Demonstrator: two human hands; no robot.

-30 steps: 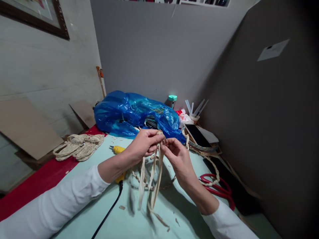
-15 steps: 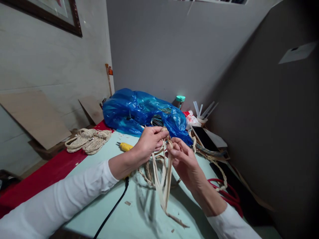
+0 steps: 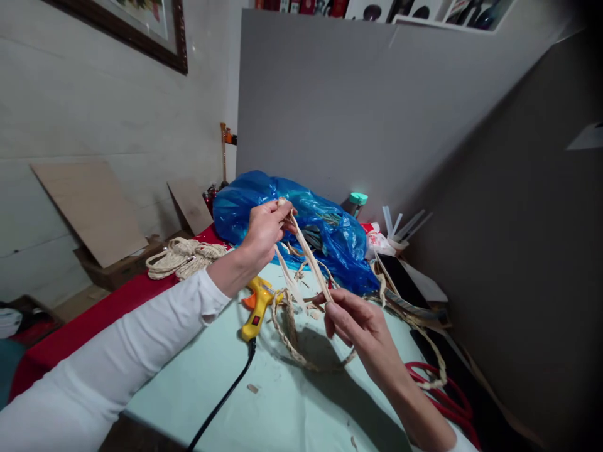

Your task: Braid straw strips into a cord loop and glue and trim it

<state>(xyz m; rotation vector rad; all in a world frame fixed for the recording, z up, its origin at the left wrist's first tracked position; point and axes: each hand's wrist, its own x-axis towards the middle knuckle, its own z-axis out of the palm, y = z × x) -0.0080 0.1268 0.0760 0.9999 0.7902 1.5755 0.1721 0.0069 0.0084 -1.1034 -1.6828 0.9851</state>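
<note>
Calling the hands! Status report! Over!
Left grip: pinching pale strip up high. Right grip: pinching it lower, stretched straight. Close below: yellow glue gun, braided cord.

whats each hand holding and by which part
The left hand pinches pale strips near their upper end; the right hand holds a stretched length of them farther down.

The left hand's [image 3: 268, 229] fingers cover most of the upper end of the long, flat, cream fibre strips [image 3: 309, 255]; how these join there cannot be told. The right hand [image 3: 360, 320] hides part of the beige braided fibre cord [image 3: 295, 356]. Behind the left wrist, the nose of the yellow glue gun [image 3: 257, 311] is out of sight, and its thin black cord [image 3: 226, 390] runs off the bottom edge. The top edge cuts the dark wooden picture frame [image 3: 181, 41]; the right edge cuts a white card [image 3: 585, 138].
</note>
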